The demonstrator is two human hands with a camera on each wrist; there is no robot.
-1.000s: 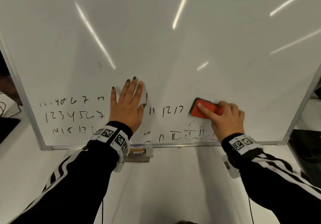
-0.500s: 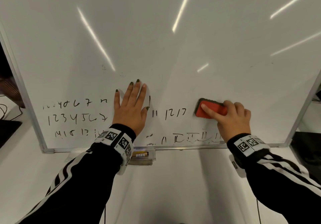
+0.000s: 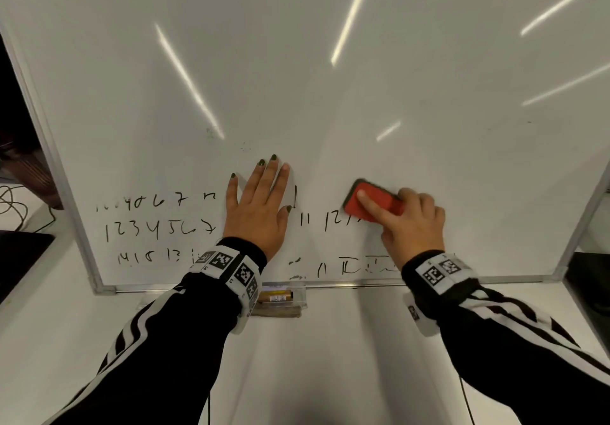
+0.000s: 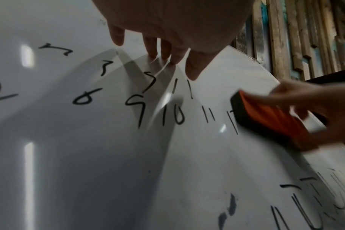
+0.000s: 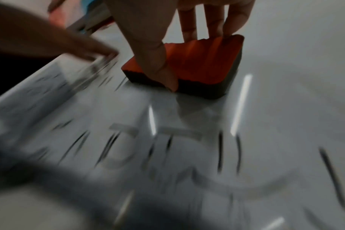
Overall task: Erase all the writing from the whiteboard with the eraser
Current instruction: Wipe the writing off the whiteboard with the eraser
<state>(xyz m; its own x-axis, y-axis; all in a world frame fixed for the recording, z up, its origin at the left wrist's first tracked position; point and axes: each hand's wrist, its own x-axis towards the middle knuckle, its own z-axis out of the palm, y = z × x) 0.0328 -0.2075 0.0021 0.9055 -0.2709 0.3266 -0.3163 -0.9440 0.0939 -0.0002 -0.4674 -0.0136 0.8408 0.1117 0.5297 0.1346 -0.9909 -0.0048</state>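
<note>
Starting at the left edge, three rows of black handwritten numbers (image 3: 155,223) run across the lower part of the whiteboard (image 3: 330,94), which leans with its metal frame meeting the white surface below. Next along, the left hand (image 3: 259,208) lies flat on the board, fingers straight and slightly spread, dark-painted nails pointing up, holding nothing; in the left wrist view its fingertips (image 4: 152,52) touch the glossy surface just above more digits. Under that wrist, a small clear tray (image 3: 280,299) with markers in it sits below the bottom frame. Moving right, a few strokes reading 11 and 12 stand between the two hands, and a smudged row of marks runs beneath them near the frame. Then comes the red eraser (image 3: 373,202) with its black pad, pressed face-down on the board right at the end of that middle row. The right hand (image 3: 412,226) grips it, index finger stretched along the red top, thumb on the near edge and the other fingers curled over the far edge, as the right wrist view shows, blurred. Beyond it, the board is bare white with ceiling-light reflections.
</note>
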